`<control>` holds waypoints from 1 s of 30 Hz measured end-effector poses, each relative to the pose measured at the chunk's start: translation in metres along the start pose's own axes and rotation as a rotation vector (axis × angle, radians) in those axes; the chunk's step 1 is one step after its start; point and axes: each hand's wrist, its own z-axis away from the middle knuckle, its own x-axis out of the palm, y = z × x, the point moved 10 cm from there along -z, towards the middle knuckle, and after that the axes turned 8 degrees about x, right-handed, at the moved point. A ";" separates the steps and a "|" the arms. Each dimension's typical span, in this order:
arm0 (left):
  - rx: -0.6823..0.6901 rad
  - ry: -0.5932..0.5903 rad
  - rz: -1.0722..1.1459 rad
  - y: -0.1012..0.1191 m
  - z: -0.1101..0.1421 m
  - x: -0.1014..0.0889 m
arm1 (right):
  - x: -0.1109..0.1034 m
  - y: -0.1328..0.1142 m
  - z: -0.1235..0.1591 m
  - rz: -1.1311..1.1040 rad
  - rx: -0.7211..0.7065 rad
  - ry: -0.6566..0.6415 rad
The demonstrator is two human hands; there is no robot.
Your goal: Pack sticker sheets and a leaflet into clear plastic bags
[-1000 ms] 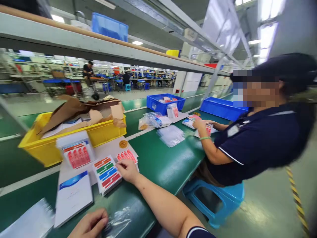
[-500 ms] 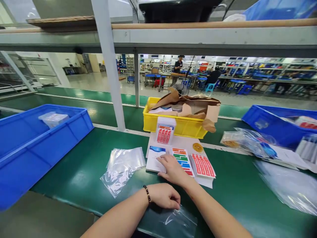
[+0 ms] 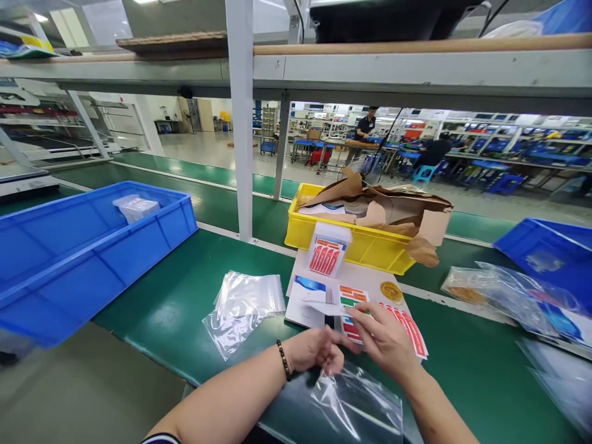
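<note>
My right hand [image 3: 386, 339] pinches a white card or folded leaflet [image 3: 326, 307], smeared by motion, just above the printed stacks. My left hand [image 3: 317, 351], with a beaded bracelet at its wrist, has curled fingers at the upper edge of a clear plastic bag [image 3: 358, 404]; one finger points to the right. Behind the hands lie a stack of white leaflets with a blue band [image 3: 303, 299], a stack of multicoloured label sheets [image 3: 354, 296] and a stack of red label sheets [image 3: 411, 327], partly covered by my right hand. More clear bags [image 3: 250, 296] lie to the left.
A yellow crate [image 3: 351, 246] holds brown paper; before it stands a clear box of labels [image 3: 327, 253]. Rubber bands [image 3: 391, 292] lie nearby. Blue crates [image 3: 97, 259] flank the green table [image 3: 185, 308]. A white post [image 3: 240, 154] rises at the back. Two people are in the background.
My right hand has lifted a white card off the leaflet stack and drawn it right, towards me. My left hand has raised a finger. The view has turned a little left.
</note>
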 end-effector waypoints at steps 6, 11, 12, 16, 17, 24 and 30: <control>-0.068 0.214 0.350 -0.015 -0.003 -0.016 | -0.016 -0.011 0.039 -0.211 -0.054 -0.319; -0.069 0.111 0.269 -0.013 0.001 0.000 | -0.023 0.053 0.027 -0.155 0.210 -0.100; -0.082 0.065 0.251 -0.013 0.002 0.005 | -0.014 0.065 0.024 -0.080 0.240 -0.106; -0.126 -0.023 0.163 -0.015 0.006 0.013 | 0.032 0.080 0.025 0.158 0.208 -0.305; -0.140 -0.026 0.142 -0.017 0.007 0.012 | 0.039 0.080 0.027 0.187 0.207 -0.332; -0.217 -0.016 0.132 -0.033 0.009 0.010 | 0.039 0.073 0.032 0.078 0.155 -0.339; -0.190 0.224 0.385 -0.037 0.001 -0.012 | -0.022 0.054 0.032 -0.028 0.005 0.170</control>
